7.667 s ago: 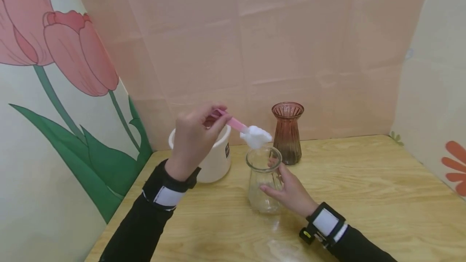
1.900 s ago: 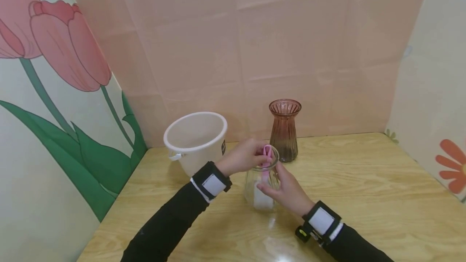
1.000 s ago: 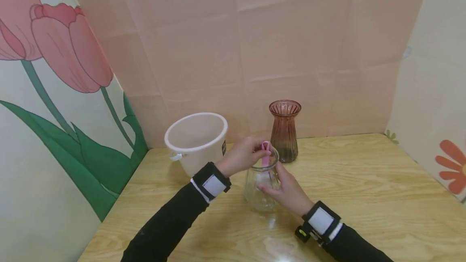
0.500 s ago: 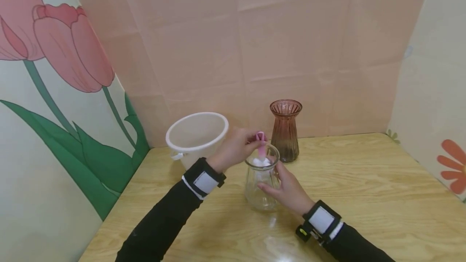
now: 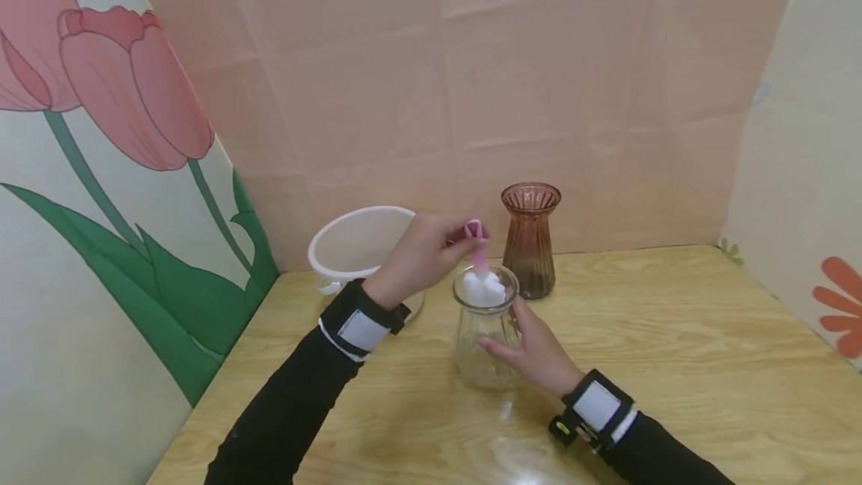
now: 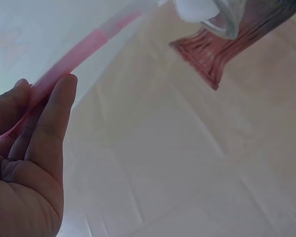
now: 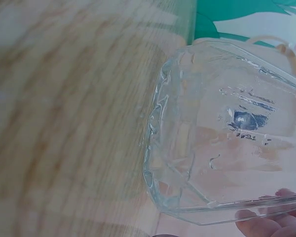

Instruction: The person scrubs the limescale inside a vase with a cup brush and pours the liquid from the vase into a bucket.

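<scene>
Two hands at work near the back-left part of the table (image 5: 673,365): the left hand (image 5: 420,257) pinches the pink handle of a sponge brush (image 5: 480,268) betw. thumb and fingertips, fingers curled round the loop end; the wrist view shows the fingers (image 6: 49,123) lying close together along the handle. The brush's white foam head sits right at the mouth of the clear glass vase (image 5: 486,335), which stands upright on the wood, in front of the ribbed brown vase (image 5: 529,242) and just right of the white bucket (image 5: 357,245). The right hand (image 5: 532,350) steadies the clear vase from its right side, fingers wrapped lightly round the waist, thumb toward the neck; in the right wrist view only fingertips show, low at the edge, behind the glass (image 7: 227,128). Handling, as I judge it: the glass is stiff, fragile and prob. slippery, esp. if wet; it looks fairly light and could tip if the foam drags at the narrow mouth, so the hold at the waist below the neck seems the right spot. The foam head is soft and squashes; the handle looks thin, light, maybe a bit bendy, best held near its end. The table is pale wood w/ visible grain and some sheen. Behind stands a pink creased backdrop; a tulip panel on the left, a flower panel on the right.
</scene>
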